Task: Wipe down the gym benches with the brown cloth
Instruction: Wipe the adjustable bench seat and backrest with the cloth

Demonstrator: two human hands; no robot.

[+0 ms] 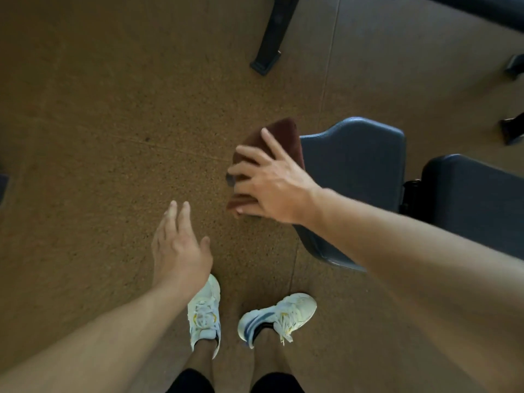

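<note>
A dark blue-grey padded gym bench [357, 171] stands at the right, its seat pad nearest me and a second pad [476, 199] behind it. My right hand [272, 182] lies flat, fingers spread, on the folded brown cloth [283, 134] at the seat pad's left end, where the cloth hangs over the edge. My left hand [177, 245] hovers over the floor to the left, fingers loosely apart and holding nothing.
The floor [113, 123] is brown speckled rubber. My feet in white trainers [204, 310] stand just below the bench end. A black equipment leg [272, 41] reaches the floor at the top, and more black frame feet [513, 129] sit at the far right.
</note>
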